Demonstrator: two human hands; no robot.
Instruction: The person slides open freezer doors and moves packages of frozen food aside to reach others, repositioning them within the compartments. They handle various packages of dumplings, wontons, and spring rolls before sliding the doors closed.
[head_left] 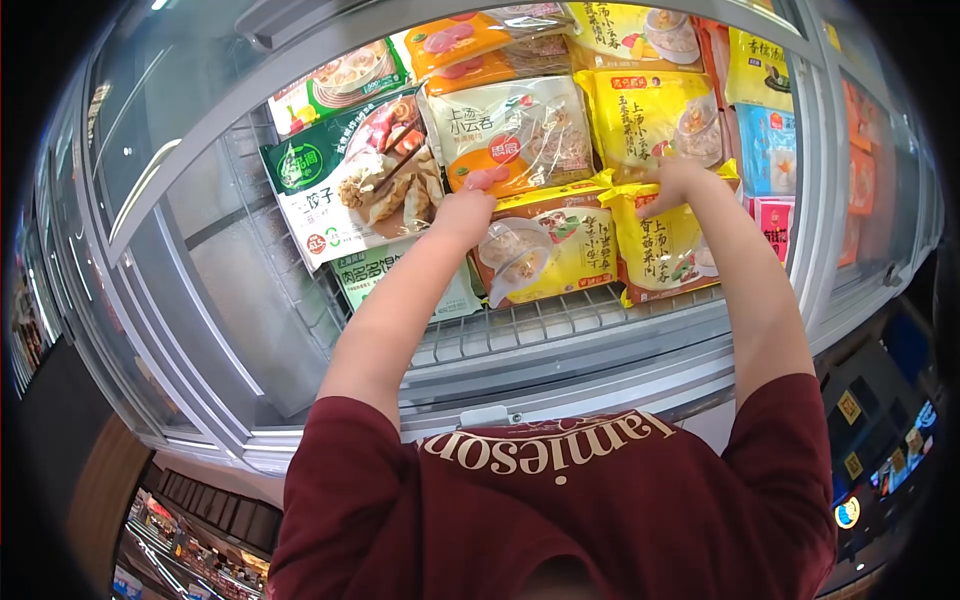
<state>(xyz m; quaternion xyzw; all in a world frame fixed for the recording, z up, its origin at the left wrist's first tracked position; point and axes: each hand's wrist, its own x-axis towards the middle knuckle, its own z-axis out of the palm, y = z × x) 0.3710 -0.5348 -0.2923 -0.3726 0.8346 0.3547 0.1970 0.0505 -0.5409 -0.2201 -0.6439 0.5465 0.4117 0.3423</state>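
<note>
My left hand [465, 217] is closed at the upper left corner of a brown and yellow bag of wontons [550, 255], its fingertips partly hidden. My right hand [679, 187] grips the top edge of a yellow bag of wontons [660, 245], thumb on the near side and fingers behind. Both bags stand side by side, tilted, at the front of a chest freezer. Behind them lie a white wonton bag [520, 135] and another yellow bag [650, 115]. A green and white dumpling bag [355, 175] leans left of my left hand.
A wire rack [520, 335] lines the freezer's front inside, below the bags. The metal freezer rim [570, 372] runs under my forearms. Sliding glass lids with handles [145, 185] sit at the left. Blue packs [768, 150] and pink packs [772, 222] stand at the right.
</note>
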